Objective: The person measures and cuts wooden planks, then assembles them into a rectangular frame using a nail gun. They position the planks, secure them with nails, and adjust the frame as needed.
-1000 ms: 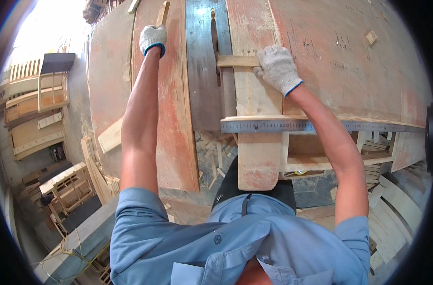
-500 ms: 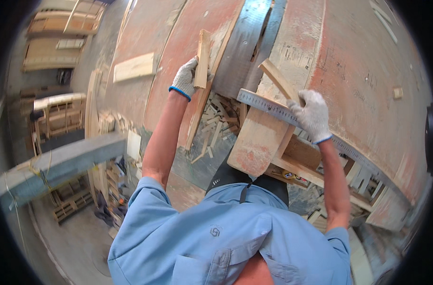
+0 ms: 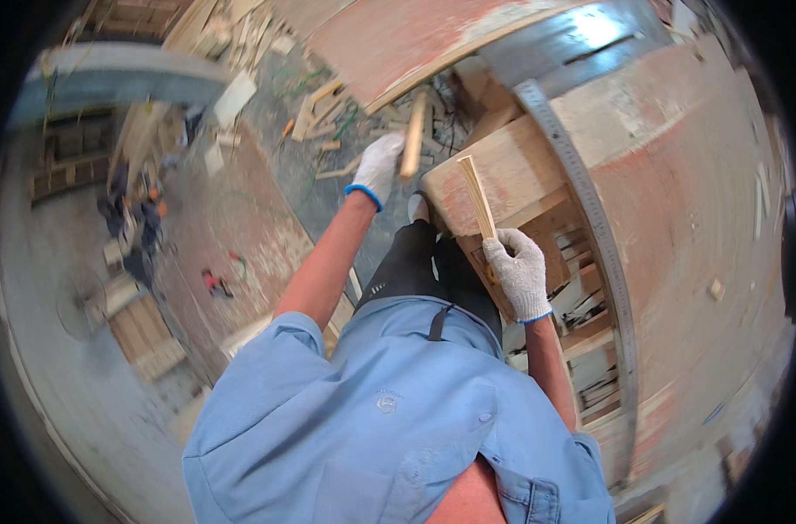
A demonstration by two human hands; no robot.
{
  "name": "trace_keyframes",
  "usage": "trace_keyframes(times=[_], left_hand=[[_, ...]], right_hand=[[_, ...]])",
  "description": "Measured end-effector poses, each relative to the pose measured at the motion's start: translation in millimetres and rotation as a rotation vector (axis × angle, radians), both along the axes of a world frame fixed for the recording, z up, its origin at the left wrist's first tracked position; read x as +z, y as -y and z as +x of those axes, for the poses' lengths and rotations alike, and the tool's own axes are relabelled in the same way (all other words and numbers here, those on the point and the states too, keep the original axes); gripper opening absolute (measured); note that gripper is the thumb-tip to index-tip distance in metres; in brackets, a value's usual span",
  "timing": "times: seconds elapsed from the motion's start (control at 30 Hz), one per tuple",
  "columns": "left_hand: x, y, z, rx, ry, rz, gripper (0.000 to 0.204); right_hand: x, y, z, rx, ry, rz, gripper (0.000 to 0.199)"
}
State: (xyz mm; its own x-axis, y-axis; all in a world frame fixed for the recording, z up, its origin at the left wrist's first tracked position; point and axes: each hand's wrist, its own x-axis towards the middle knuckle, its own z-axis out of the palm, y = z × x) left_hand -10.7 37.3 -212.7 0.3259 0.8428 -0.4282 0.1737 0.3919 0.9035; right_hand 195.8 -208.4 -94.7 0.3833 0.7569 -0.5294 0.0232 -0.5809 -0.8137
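Observation:
Both my hands wear white knit gloves with blue cuffs. My left hand [image 3: 379,169] is closed around one side of a short wooden block [image 3: 414,135], held above the floor and just off the bench. The fingers behind the block are partly hidden. My right hand [image 3: 519,274] pinches the lower end of a thin pale wooden strip [image 3: 477,197], which points up and away from me. Below the strip lies the rounded wooden board [image 3: 494,166] that juts from the bench. A long metal ruler [image 3: 581,179] runs along the bench edge, to the right of the strip.
Scrap wood pieces [image 3: 324,109] lie on the floor beyond my left hand. An open compartment [image 3: 581,288] sits under the bench edge. To the left, a red power tool [image 3: 215,284] rests on a worn board. A metal plate [image 3: 581,44] is set into the bench at the far side.
My body and view have turned leftward, away from the bench. The left hand has carried its block off the bench top, over the floor. My right hand has lifted its strip off the ruler area, nearer to me.

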Motion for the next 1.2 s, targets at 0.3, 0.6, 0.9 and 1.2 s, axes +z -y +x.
trace_keyframes(times=[0.3,0.6,0.9,1.2], left_hand=[[27.4,159.5,-50.0,0.387,0.262,-0.419,0.036],[-94.7,311.2,-199.9,0.611,-0.808,-0.438,0.043],[-90.5,441.9,-388.0,0.319,-1.03,-0.581,0.046],[-130.7,467.7,-291.7,0.336,-0.708,-0.392,0.035]], right_hand=[[-49.9,-30.2,-85.1,0.479,0.222,-0.108,0.037],[-96.1,19.3,-201.3,1.142,0.34,0.047,0.044],[-107.9,9.1,-210.4,1.091,0.244,-0.068,0.035],[-116.8,-58.8,-196.9,1.115,0.274,-0.103,0.033]])
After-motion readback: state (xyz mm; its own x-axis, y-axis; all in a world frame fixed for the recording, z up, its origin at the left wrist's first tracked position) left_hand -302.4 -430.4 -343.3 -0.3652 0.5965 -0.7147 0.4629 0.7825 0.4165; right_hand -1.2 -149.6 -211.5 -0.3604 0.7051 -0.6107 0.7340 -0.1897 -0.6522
